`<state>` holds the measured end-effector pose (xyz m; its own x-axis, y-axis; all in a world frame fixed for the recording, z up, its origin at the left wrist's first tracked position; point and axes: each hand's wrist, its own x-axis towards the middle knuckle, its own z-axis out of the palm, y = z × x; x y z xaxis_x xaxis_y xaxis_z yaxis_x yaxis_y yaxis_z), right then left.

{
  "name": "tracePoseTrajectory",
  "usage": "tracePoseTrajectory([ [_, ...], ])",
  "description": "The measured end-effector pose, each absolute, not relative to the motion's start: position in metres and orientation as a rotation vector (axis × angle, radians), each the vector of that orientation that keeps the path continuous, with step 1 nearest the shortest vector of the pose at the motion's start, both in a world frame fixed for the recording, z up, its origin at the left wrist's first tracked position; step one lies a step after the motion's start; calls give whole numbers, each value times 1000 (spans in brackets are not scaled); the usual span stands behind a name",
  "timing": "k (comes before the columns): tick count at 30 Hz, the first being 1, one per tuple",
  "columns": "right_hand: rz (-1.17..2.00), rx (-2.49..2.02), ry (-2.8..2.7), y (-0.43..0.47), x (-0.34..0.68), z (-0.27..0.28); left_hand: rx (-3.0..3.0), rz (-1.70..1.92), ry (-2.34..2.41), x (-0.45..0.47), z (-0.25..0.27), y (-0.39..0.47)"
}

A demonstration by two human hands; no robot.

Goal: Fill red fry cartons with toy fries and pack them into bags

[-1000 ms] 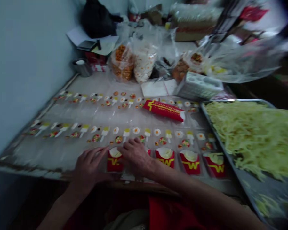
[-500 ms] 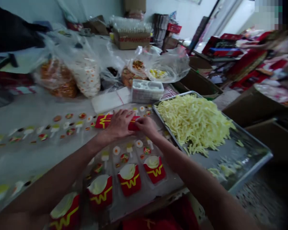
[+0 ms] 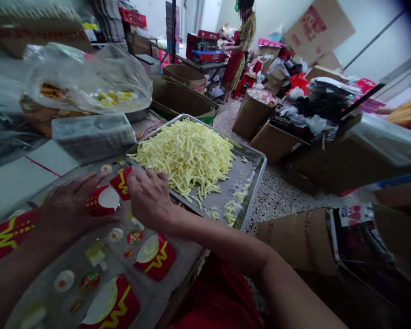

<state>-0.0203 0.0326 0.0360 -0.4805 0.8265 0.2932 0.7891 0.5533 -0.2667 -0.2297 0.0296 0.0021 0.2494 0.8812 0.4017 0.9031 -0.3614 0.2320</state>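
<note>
My left hand [image 3: 70,203] is partly blurred, its fingers and thumb around a small red french-fry carton [image 3: 95,204] whose white opening faces right. My right hand [image 3: 150,197] is closed, fingertips hidden, at the edge of another red carton [image 3: 120,183] with a yellow zigzag. Flat red cartons [image 3: 12,234] lie by my left wrist. In front of me, red cartons with pale insides [image 3: 157,256] lie on clear plastic. Beside them are small fried-egg pieces [image 3: 64,281], round colourful pieces [image 3: 134,237] and a yellow-and-white piece [image 3: 96,254].
A metal tray [image 3: 256,183] holds a heap of pale yellow fry-shaped pieces [image 3: 188,153]. Behind are a clear plastic container [image 3: 92,132] and open plastic bags [image 3: 123,68]. Cardboard boxes [image 3: 294,237] stand on the right. A person [image 3: 239,50] stands at a far table; a yellow sleeve [image 3: 409,114] shows at right.
The view has swung right, bringing the tray nearer the middle. My left hand has left the flat red cartons and is around a single carton. My right hand is beside another carton.
</note>
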Motion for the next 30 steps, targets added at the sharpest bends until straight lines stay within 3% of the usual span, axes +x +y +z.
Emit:
tracePoseTrajectory([
  [6,182,-1145,-2460,-1,63,37,-2605,-587,-1703,-138,22,4],
  [10,234,-1669,-2224,13,165,28,-2647,-677,-1804,-112,25,0],
  [13,233,-1802,-2291,29,213,19,-2689,-684,-1847,-99,28,0],
  [19,182,-1566,-2636,48,218,-2,-2707,-760,-1643,-73,36,-2],
  [30,485,-1574,-2098,37,250,4,-2773,-637,-1801,-37,43,5],
])
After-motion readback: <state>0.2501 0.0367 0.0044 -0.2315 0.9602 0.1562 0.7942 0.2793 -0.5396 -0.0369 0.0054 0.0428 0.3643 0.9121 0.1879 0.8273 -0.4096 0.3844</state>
